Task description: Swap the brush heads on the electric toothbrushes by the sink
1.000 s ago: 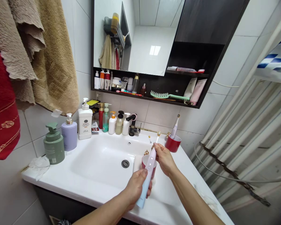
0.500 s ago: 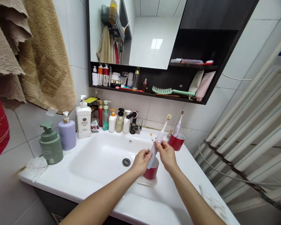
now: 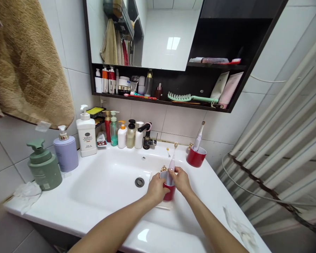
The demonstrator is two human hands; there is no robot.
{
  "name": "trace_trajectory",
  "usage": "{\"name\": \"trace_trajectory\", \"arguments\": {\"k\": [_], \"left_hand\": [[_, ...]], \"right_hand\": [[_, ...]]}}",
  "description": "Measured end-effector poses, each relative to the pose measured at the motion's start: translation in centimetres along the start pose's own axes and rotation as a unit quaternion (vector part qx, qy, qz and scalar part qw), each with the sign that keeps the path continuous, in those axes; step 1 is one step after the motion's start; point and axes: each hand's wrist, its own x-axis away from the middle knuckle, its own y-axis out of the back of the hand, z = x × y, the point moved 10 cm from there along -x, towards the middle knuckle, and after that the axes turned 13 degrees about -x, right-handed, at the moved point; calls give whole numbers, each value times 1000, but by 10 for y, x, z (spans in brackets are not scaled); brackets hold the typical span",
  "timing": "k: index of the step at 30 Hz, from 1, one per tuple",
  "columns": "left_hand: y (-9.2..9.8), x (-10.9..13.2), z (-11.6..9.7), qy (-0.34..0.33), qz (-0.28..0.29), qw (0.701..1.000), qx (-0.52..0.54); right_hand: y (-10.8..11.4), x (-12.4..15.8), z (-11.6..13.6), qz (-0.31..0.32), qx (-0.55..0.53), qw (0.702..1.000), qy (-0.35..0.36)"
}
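Note:
A pale pink electric toothbrush [image 3: 172, 162] stands nearly upright, its lower end inside a red cup [image 3: 169, 195] with a white interior. The fingers of my right hand [image 3: 181, 180] are closed around the brush's handle near the cup's rim. My left hand [image 3: 156, 189] grips the cup's left side, thumb across its front. Beneath the cup is a whitish flat piece [image 3: 162, 205] on the sink's right side. Farther back, a second red cup [image 3: 196, 159] holds another electric toothbrush [image 3: 198, 141]. A small loose brush head [image 3: 168, 152] rests near the sink's back edge.
The white sink [image 3: 102, 182] has a black faucet [image 3: 147, 137] at the back. Pump bottles line the left and back, including a green one [image 3: 44, 168] and a purple one [image 3: 66, 153]. A dark mirror cabinet [image 3: 163, 100] overhangs. Crumpled tissue [image 3: 239, 225] lies at right.
The toothbrush has moved down into the red cup, held by my right hand. My left hand has shifted from the brush's lower end to the cup. The camera view has shifted slightly.

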Motion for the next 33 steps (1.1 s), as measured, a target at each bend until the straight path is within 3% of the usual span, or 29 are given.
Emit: {"name": "trace_trajectory", "arguments": {"k": [4, 9, 13, 18, 27, 33], "left_hand": [[9, -25, -16, -26, -19, 999, -3], [15, -82, -44, -42, -41, 998, -12], [6, -129, -57, -31, -47, 998, -23], [-9, -166, -58, -26, -46, 998, -40], [-20, -190, -53, -29, -23, 999, -39], [-6, -181, -51, -23, -19, 1000, 9]], "right_hand": [[19, -22, 3, -14, 12, 1000, 4], [52, -73, 7, -55, 92, 994, -7], [69, -112, 2, -89, 135, 987, -18], [71, -147, -16, -95, 173, 979, -47], [61, -172, -34, -99, 210, 969, -81], [68, -167, -17, -115, 193, 972, -71]]}}
